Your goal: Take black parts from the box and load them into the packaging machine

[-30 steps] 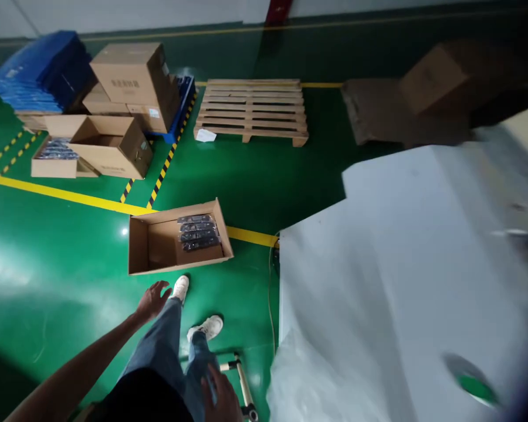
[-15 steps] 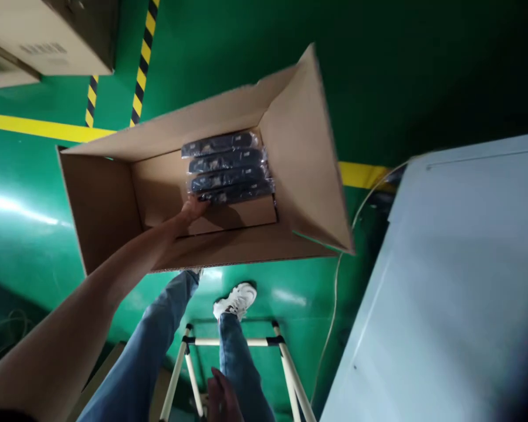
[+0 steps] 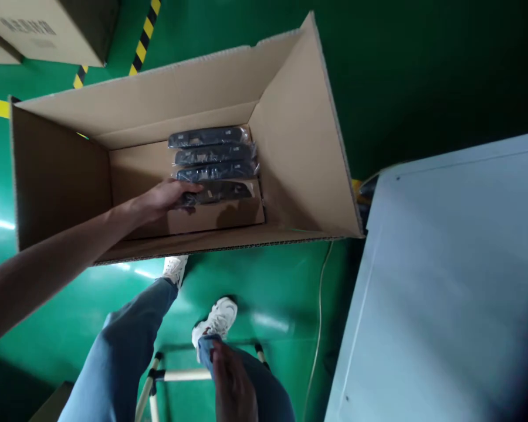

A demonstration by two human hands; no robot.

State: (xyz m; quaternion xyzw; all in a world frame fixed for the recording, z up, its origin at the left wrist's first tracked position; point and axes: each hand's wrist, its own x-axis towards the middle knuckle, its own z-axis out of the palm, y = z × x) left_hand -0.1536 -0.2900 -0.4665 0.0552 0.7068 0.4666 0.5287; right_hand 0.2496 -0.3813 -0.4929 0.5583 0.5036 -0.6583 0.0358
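Observation:
Several long dark parts (image 3: pixel 211 153) in clear plastic bags lie side by side in an open cardboard box (image 3: pixel 294 123). My left hand (image 3: pixel 173 194) reaches into the box, fingers closed around the left end of the nearest bagged dark part (image 3: pixel 226 191). That part appears slightly raised and apart from the others, with a shadow on the cardboard below. Low in the view, in front of my leg, my right hand (image 3: pixel 232 375) hangs with its fingers loosely extended and nothing visible in it.
A pale cabinet-like surface (image 3: pixel 449 264) fills the right side. Behind my feet stands a frame of cream tubes (image 3: pixel 187 375). A cable (image 3: pixel 319 316) runs along the green floor. More cartons (image 3: pixel 48 29) sit at the upper left beside striped tape (image 3: pixel 143 44).
My left hand has taken hold of the nearest bagged part and drawn it slightly away from the row. The box looks larger and shifted left. My right hand has come further into view.

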